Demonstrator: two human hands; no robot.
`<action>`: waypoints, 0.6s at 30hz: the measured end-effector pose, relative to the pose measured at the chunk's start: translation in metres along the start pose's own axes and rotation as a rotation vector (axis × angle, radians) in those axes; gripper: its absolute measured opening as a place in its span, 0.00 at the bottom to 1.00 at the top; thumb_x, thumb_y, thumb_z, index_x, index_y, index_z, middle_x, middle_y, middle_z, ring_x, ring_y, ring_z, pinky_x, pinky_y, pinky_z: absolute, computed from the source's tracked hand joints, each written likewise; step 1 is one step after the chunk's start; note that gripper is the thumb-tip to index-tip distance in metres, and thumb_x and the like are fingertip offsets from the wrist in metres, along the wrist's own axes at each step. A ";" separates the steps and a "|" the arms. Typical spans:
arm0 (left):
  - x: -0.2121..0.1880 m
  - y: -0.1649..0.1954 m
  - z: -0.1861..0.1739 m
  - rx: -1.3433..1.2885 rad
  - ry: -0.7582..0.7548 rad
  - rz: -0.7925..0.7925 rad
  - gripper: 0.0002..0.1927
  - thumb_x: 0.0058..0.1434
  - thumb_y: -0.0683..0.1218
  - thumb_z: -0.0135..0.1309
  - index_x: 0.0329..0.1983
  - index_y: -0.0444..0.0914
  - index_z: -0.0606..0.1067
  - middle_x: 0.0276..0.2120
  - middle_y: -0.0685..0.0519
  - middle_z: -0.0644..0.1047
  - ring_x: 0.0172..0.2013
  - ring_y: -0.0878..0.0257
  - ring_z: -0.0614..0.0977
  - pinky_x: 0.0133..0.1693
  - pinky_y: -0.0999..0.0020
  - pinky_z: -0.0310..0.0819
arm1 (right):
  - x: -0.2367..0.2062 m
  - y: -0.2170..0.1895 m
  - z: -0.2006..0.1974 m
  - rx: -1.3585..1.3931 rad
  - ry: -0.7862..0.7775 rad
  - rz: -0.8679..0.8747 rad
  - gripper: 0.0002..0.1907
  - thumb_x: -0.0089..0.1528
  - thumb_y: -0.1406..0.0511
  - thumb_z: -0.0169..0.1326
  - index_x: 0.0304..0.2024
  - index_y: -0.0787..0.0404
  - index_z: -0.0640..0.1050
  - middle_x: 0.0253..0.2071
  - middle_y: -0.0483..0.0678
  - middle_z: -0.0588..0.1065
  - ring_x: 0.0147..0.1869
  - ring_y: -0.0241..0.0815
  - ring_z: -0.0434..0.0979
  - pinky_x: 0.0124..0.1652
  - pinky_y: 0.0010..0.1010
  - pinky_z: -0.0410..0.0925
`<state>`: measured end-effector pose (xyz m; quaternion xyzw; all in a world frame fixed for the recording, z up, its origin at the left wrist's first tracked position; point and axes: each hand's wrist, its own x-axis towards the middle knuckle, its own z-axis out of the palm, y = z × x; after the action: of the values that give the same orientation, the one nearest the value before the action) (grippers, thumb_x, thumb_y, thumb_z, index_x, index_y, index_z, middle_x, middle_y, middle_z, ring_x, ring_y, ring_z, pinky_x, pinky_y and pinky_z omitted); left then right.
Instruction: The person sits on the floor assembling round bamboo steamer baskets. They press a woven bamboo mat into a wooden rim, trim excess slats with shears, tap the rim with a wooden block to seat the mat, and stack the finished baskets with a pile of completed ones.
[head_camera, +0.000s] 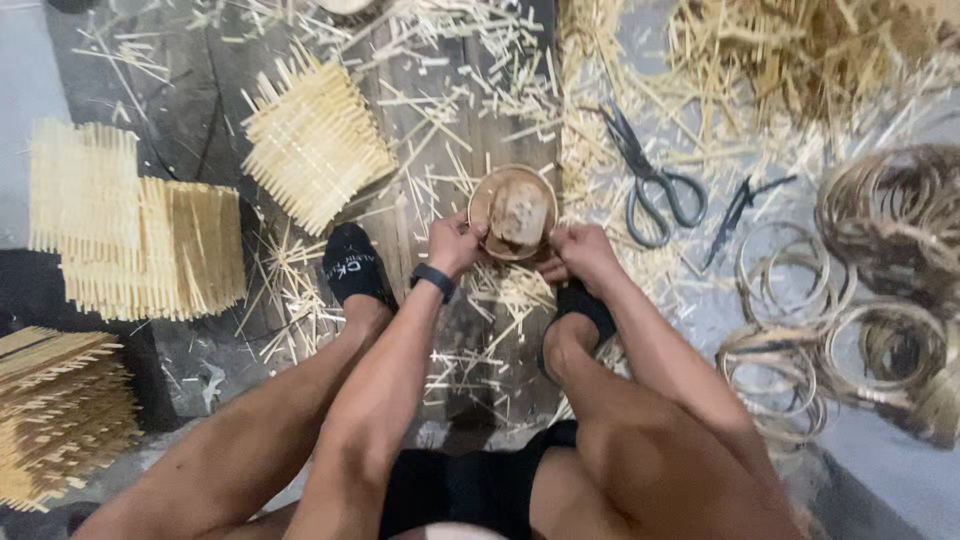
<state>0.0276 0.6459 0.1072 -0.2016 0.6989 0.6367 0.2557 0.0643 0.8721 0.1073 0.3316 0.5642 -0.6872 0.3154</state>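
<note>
A small round bamboo ring with a woven bottom (514, 211) sits on a dark wooden board (420, 130) between my feet. My left hand (455, 243) grips its left rim, a dark band on that wrist. My right hand (580, 255) holds the lower right rim. Both feet wear black socks, the left foot (353, 268) on the board, the right foot (585, 305) tucked under my right hand.
Square woven bamboo mats lie at the upper middle (315, 138) and stacked at left (140, 230), (60, 410). Grey scissors (650, 180) and dark pliers (740, 205) lie at right. Bamboo hoops (850, 340) pile up at far right. Loose bamboo slivers cover the floor.
</note>
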 end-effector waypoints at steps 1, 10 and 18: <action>-0.001 0.011 -0.004 0.116 0.012 0.202 0.16 0.64 0.46 0.55 0.51 0.33 0.78 0.39 0.44 0.84 0.36 0.56 0.86 0.37 0.61 0.86 | -0.007 -0.008 -0.001 -0.002 -0.005 -0.020 0.16 0.66 0.62 0.52 0.44 0.72 0.74 0.39 0.62 0.76 0.34 0.52 0.84 0.30 0.38 0.80; -0.019 0.063 0.053 0.250 0.105 0.379 0.26 0.68 0.64 0.47 0.60 0.44 0.77 0.40 0.45 0.84 0.41 0.58 0.86 0.42 0.63 0.80 | -0.016 -0.031 0.029 0.321 -0.185 -0.103 0.19 0.66 0.51 0.54 0.43 0.60 0.72 0.30 0.47 0.72 0.23 0.39 0.74 0.22 0.28 0.68; 0.052 0.057 0.000 0.279 0.261 0.107 0.30 0.68 0.68 0.44 0.53 0.41 0.80 0.35 0.45 0.85 0.35 0.56 0.86 0.36 0.58 0.82 | -0.015 -0.038 0.001 0.382 -0.381 -0.139 0.21 0.64 0.50 0.48 0.38 0.62 0.74 0.21 0.44 0.70 0.16 0.33 0.64 0.14 0.25 0.57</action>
<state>-0.0476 0.6539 0.1204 -0.2075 0.8175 0.5147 0.1541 0.0418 0.8786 0.1413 0.2104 0.3762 -0.8512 0.2996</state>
